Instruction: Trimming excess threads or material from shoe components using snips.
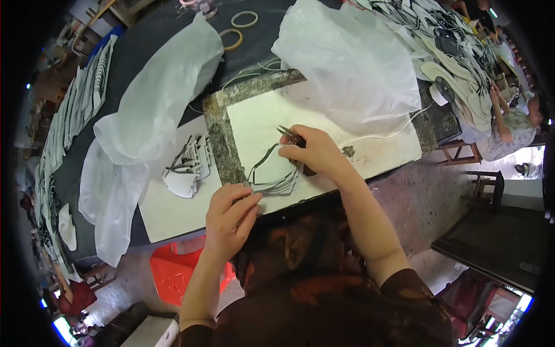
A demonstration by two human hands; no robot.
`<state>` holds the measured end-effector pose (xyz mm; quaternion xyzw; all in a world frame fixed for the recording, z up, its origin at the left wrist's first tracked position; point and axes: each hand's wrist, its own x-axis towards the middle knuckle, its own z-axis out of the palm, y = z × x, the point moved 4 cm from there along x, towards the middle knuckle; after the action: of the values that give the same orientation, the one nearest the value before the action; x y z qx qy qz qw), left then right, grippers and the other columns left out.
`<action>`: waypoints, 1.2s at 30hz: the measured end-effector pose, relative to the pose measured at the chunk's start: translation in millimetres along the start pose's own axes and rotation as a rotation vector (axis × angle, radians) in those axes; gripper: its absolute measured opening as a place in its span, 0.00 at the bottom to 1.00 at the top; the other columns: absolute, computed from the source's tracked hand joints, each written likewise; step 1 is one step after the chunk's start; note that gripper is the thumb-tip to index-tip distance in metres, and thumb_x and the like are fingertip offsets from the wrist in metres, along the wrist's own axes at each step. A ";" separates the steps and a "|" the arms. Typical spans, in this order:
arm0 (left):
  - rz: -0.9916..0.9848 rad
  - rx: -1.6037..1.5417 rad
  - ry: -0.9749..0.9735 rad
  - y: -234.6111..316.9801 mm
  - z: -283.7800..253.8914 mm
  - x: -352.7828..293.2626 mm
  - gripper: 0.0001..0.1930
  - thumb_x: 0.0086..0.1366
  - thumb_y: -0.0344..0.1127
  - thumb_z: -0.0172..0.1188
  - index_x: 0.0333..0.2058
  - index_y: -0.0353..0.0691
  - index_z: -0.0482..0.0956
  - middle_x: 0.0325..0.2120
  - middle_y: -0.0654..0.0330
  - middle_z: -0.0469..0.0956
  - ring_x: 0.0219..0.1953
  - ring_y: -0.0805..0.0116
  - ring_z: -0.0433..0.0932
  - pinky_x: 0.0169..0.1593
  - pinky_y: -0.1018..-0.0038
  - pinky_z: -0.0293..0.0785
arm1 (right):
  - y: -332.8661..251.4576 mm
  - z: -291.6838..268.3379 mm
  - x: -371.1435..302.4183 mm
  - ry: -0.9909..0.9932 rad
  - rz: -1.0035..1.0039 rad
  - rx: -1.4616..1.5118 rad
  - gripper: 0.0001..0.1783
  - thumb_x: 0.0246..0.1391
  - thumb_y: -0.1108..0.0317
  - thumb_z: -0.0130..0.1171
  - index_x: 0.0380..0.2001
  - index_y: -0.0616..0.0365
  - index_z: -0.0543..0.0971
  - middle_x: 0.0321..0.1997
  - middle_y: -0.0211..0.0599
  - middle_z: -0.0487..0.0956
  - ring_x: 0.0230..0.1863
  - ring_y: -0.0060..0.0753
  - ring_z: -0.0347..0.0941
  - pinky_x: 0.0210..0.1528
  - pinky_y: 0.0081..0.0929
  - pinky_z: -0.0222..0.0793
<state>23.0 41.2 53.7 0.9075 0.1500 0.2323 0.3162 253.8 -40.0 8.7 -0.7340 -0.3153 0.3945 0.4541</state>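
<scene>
Right hand [315, 149]: curled around snips [294, 138]
Left hand [232, 218]: fingers bent, pinch unclear
White pieces [272, 172]: between hands, ahead-right of left

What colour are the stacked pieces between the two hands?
The stacked pieces are white with dark edging, seen best in the head view.
</scene>
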 end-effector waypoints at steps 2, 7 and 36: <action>0.008 -0.011 0.023 1.8 3.4 -0.5 0.13 0.56 0.27 0.68 0.41 0.41 0.85 0.42 0.57 0.79 0.49 0.53 0.77 0.57 0.57 0.71 | -0.4 2.9 -0.7 -0.024 -0.019 0.024 0.15 0.53 0.62 0.67 0.38 0.62 0.80 0.27 0.28 0.78 0.28 0.18 0.73 0.32 0.21 0.69; 0.052 0.011 0.062 9.5 13.8 5.8 0.13 0.56 0.28 0.69 0.41 0.42 0.85 0.42 0.58 0.79 0.49 0.53 0.77 0.57 0.56 0.71 | 3.6 0.7 -7.4 -0.058 0.056 0.178 0.13 0.58 0.61 0.65 0.38 0.61 0.80 0.30 0.25 0.78 0.28 0.15 0.70 0.31 0.19 0.67; 0.077 0.116 0.050 -0.8 41.4 -3.1 0.14 0.56 0.31 0.69 0.43 0.43 0.86 0.46 0.60 0.78 0.52 0.55 0.74 0.58 0.55 0.69 | -2.1 -8.2 3.9 -0.151 0.147 0.138 0.09 0.54 0.66 0.68 0.33 0.59 0.81 0.26 0.22 0.77 0.25 0.13 0.68 0.28 0.16 0.63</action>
<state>41.7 19.7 23.4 0.9233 0.1362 0.2579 0.2500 262.6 -39.4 11.7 -0.6902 -0.2662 0.5017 0.4484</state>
